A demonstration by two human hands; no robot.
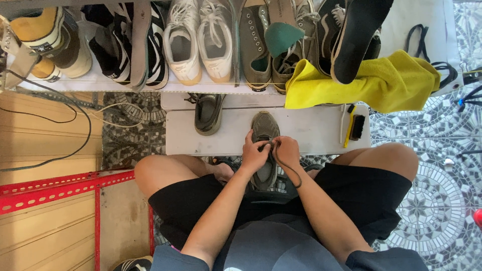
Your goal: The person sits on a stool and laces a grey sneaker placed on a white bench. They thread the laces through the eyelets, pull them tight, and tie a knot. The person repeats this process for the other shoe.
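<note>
On the near white bench [311, 131], left hand [254, 154] and right hand [287, 150] pinched shut on 1 dark lace [290, 173] over a grey shoe [264, 128]; lace likely to slip if grip loosens.

I see that the person wears black shorts [386, 188] that end above the knees, and a grey-blue short-sleeved shirt [281, 246]. Both forearms, the left hand [255, 153] and the right hand [287, 150] are bare, with no gloves, watch or rings.

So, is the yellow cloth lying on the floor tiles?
No, the yellow cloth is draped over the edge of the white shelf, beside the shoes.
</note>
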